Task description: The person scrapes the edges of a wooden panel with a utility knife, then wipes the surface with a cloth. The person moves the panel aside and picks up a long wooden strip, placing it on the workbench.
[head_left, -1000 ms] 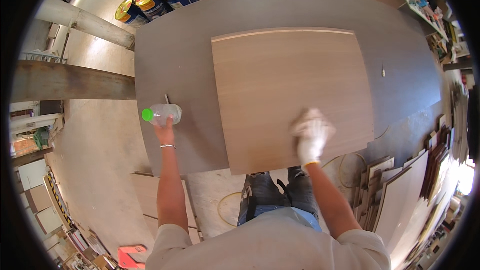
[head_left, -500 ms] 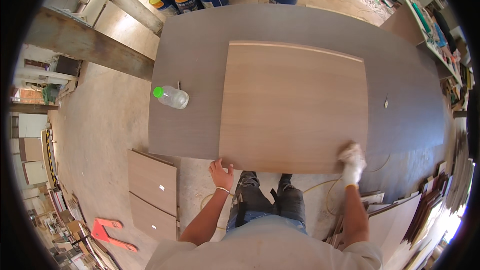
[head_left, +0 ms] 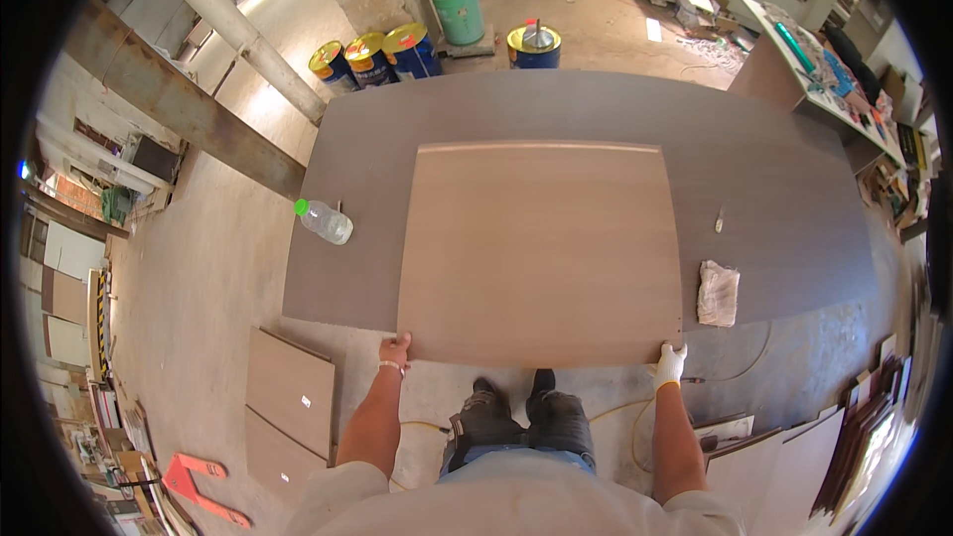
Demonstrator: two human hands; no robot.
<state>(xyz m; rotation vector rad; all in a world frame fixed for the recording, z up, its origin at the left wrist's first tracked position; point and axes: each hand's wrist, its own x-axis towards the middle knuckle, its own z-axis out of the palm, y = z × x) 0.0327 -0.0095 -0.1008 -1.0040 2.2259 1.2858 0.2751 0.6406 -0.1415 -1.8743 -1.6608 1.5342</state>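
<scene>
A light brown wood-grain panel (head_left: 541, 253) lies flat on a larger grey-brown board, with a pale strip along its far edge. Its near edge overhangs the board. My bare left hand (head_left: 394, 349) is closed on the panel's near left corner, thumb on top. At the near right corner my right hand (head_left: 671, 363), in a white glove, grips the panel too. A folded, pinkish-white cloth (head_left: 718, 294) rests on the board just right of the panel. The fingers beneath the panel are hidden.
The big board (head_left: 476, 104) carries a clear bottle (head_left: 326, 222) with a green cap at left and a small slim tool (head_left: 719, 219) at right. More panels (head_left: 288, 387) stand at lower left, near a red pallet jack (head_left: 199, 486). A hose (head_left: 635, 427) crosses the floor.
My right hand has moved from the panel's surface to its near right corner. The cloth now lies on the board. My left hand has closed on the left corner, and my view has shifted.
</scene>
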